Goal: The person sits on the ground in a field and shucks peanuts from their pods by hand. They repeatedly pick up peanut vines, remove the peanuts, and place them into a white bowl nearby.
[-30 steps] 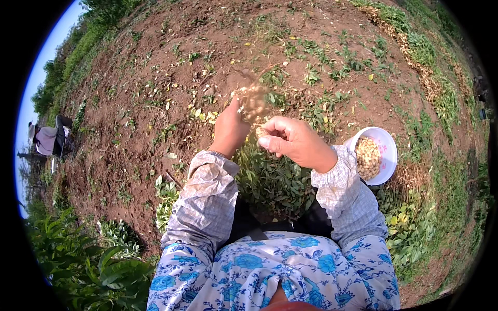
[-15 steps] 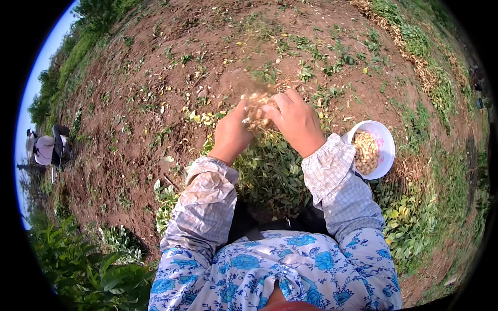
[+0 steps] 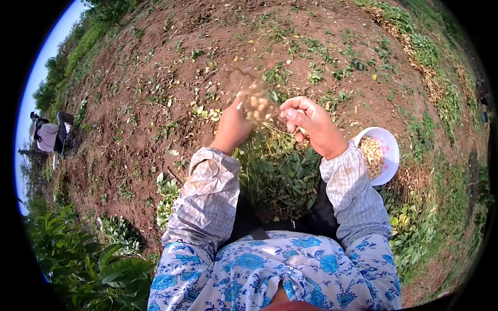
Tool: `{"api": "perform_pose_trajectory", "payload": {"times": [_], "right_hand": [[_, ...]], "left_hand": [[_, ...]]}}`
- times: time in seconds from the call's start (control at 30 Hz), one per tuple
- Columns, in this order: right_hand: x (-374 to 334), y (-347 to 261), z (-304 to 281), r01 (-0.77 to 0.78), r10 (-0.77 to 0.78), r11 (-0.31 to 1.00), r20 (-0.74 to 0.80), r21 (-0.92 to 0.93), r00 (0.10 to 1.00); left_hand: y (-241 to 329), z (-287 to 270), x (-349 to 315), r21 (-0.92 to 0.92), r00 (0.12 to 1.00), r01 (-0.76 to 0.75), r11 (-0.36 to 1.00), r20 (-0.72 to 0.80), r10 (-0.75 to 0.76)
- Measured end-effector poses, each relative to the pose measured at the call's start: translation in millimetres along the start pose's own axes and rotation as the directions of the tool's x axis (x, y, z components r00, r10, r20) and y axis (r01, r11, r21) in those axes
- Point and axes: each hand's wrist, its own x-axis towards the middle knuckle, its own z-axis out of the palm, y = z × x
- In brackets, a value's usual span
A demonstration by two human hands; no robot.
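Observation:
My left hand (image 3: 234, 126) is closed around a peanut plant (image 3: 280, 176) just below its roots. A cluster of peanuts (image 3: 258, 106) with pale, blurred pods stands up beside my left thumb, and the leafy green tops hang down between my knees. A short way to the right of the cluster, my right hand (image 3: 315, 127) is curled with its fingers drawn in. Pale bits that look like peanuts show between those fingers, partly hidden by the palm. Nearest to my right wrist is a white bucket (image 3: 392, 155) partly filled with picked peanuts (image 3: 371, 155).
Reddish-brown soil (image 3: 145, 103) with scattered leaves spreads ahead. Rows of pulled plants (image 3: 436, 83) lie at the far right. At the far left a person (image 3: 49, 135) sits low on the field. Leafy bushes (image 3: 98, 269) grow at the lower left.
My right hand has pulled away from the peanut cluster toward the right and its fingers have curled in. My left hand still grips the plant in nearly the same place.

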Motion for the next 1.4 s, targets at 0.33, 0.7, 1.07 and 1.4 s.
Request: {"api": "perform_pose_trajectory", "payload": {"times": [0.33,0.7,1.07,1.4], "right_hand": [[25,28,-2,0.163,-0.380,0.683,-0.156,-0.712,0.912],[21,22,6,0.214,-0.385,0.557,-0.021,-0.802,0.923],[-18,-18,-3,0.304,-0.340,0.814,0.018,-0.495,0.940],[10,16,-8,0.102,-0.122,0.986,-0.145,-0.134,0.982]], "left_hand": [[14,16,-6,-0.135,0.994,-0.059,0.989,0.079,0.070],[-1,13,-8,0.195,0.993,-0.068,0.978,0.112,0.047],[-20,-13,1,0.266,0.965,0.263,0.927,-0.079,-0.251],[9,2,-1,-0.403,0.977,0.080,0.912,0.214,0.009]]}}
